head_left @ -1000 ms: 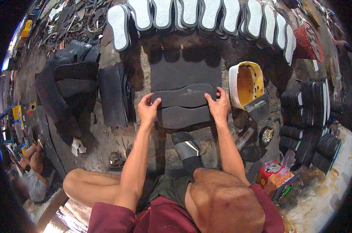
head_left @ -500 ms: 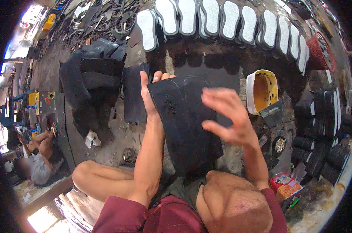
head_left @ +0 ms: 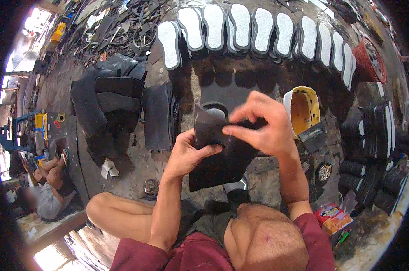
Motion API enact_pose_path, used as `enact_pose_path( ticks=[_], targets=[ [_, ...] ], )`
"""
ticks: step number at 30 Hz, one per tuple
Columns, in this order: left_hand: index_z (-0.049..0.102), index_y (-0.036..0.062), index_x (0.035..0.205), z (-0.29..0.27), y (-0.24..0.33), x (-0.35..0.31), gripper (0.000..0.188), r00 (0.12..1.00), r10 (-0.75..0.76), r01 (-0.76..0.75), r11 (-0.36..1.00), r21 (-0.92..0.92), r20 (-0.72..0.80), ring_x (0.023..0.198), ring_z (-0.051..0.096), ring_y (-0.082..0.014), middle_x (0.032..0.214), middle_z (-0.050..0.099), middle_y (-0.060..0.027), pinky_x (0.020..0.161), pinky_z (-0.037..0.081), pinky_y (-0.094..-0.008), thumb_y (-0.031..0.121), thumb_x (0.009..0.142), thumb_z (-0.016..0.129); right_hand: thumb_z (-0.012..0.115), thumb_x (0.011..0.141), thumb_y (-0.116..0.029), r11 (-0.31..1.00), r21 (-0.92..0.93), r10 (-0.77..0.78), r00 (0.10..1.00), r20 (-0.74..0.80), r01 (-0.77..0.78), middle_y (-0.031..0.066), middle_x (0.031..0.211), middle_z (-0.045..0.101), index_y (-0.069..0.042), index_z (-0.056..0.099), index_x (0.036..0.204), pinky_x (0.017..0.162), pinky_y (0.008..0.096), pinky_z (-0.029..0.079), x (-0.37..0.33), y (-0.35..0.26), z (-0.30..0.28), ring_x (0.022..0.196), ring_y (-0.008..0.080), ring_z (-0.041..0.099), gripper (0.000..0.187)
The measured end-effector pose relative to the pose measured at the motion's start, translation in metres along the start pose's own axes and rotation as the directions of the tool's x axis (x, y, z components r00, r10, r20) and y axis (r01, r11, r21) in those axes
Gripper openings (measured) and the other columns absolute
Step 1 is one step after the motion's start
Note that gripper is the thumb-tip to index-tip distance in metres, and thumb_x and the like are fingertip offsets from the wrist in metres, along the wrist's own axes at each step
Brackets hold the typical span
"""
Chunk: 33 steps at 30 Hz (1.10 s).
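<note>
A black rubber-like sheet (head_left: 213, 167) hangs in front of me, its upper part bent over toward me. My left hand (head_left: 185, 156) grips its left edge, the thumb lying across the front face. My right hand (head_left: 271, 125) is slightly blurred, thumb and forefinger pinched at the sheet's upper right edge. Just beyond the sheet's top edge, a rounded end of a white-faced, black-edged sole piece (head_left: 216, 112) shows; the rest of it is hidden. Underneath lies a flat dark board (head_left: 240, 92).
Stacks of white-topped soles (head_left: 263, 34) curve along the far side. Black sheets (head_left: 158, 117) lie left, beside a dark heap (head_left: 118, 90). At right stand a yellow-lined tub (head_left: 304, 113), a red basket (head_left: 369, 61) and dark sole stacks (head_left: 376, 131). Another person (head_left: 55, 198) sits far left.
The sheet's upper part has folded down toward me. My left hand has moved lower, its thumb now across the sheet. My right hand has gone from spread fingers to a pinch at the edge.
</note>
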<state>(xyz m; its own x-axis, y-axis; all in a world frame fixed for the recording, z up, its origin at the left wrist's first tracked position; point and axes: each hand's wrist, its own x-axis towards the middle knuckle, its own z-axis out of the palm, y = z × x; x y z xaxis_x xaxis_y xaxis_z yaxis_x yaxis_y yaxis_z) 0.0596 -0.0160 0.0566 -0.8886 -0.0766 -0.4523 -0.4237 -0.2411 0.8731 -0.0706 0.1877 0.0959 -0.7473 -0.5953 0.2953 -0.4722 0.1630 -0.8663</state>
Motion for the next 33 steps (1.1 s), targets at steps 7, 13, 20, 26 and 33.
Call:
enact_pose_path(
  ticks=[7,13,20,26,33],
  targets=[
    [0.075,0.0018,0.115,0.01,0.012,-0.013,0.035,0.999,-0.001,0.0,1.0,0.025,0.047,0.098,0.068,-0.0104,0.106,0.077,-0.0025,0.09,0.056,-0.0296,0.0,0.082,0.087,0.086,0.075,-0.007,0.999,-0.014,-0.046,0.988,-0.144,0.044,0.0079,0.1,0.072,-0.008,0.071,0.087,0.082,0.0399,0.053,-0.016,-0.014,0.001,0.09,0.0284,0.069,0.02],
    [0.065,-0.0035,0.133,0.015,0.012,-0.021,0.048,0.993,0.088,-0.089,0.996,0.014,0.075,0.109,0.066,-0.013,0.121,0.073,-0.0082,0.097,0.054,-0.0318,0.003,0.089,0.082,0.085,0.081,-0.006,0.976,0.125,0.192,0.978,-0.084,-0.181,0.0112,0.107,0.078,-0.004,0.07,0.095,0.085,0.0339,0.055,-0.011,-0.016,0.003,0.097,0.02,0.073,0.02],
    [0.056,-0.0034,0.145,0.015,0.005,-0.005,0.046,0.996,0.057,-0.055,0.998,0.032,-0.061,0.118,0.062,-0.0153,0.133,0.067,-0.0106,0.105,0.048,-0.0317,0.028,0.111,0.052,0.085,0.086,-0.017,0.851,0.263,0.465,0.885,0.022,-0.454,0.0096,0.094,0.078,-0.003,0.078,0.106,0.084,0.0306,0.054,-0.021,0.003,0.006,0.095,0.0149,0.072,0.026],
    [0.076,-0.0012,0.113,0.025,0.009,0.015,0.033,0.987,0.104,-0.082,0.983,0.166,-0.127,0.091,0.068,-0.0133,0.102,0.077,-0.0054,0.085,0.054,-0.0305,0.029,0.099,0.074,0.082,0.088,-0.016,0.922,-0.013,0.388,0.922,-0.018,-0.388,0.0129,0.108,0.078,-0.004,0.08,0.109,0.099,0.037,0.053,-0.026,0.012,0.032,0.108,0.0236,0.072,0.025],
    [0.071,0.0065,0.114,-0.147,0.047,0.006,0.036,0.409,0.172,-0.629,0.765,-0.14,-0.896,0.092,0.065,-0.0214,0.105,0.071,-0.004,0.081,0.052,-0.0383,0.038,0.096,0.076,0.069,0.097,-0.001,0.964,0.174,0.264,0.763,-0.59,-0.199,0.0131,0.124,0.072,0.0,0.063,0.137,0.107,0.0363,0.05,-0.037,0.025,0.011,0.117,0.0216,0.067,0.04]
  ],
)
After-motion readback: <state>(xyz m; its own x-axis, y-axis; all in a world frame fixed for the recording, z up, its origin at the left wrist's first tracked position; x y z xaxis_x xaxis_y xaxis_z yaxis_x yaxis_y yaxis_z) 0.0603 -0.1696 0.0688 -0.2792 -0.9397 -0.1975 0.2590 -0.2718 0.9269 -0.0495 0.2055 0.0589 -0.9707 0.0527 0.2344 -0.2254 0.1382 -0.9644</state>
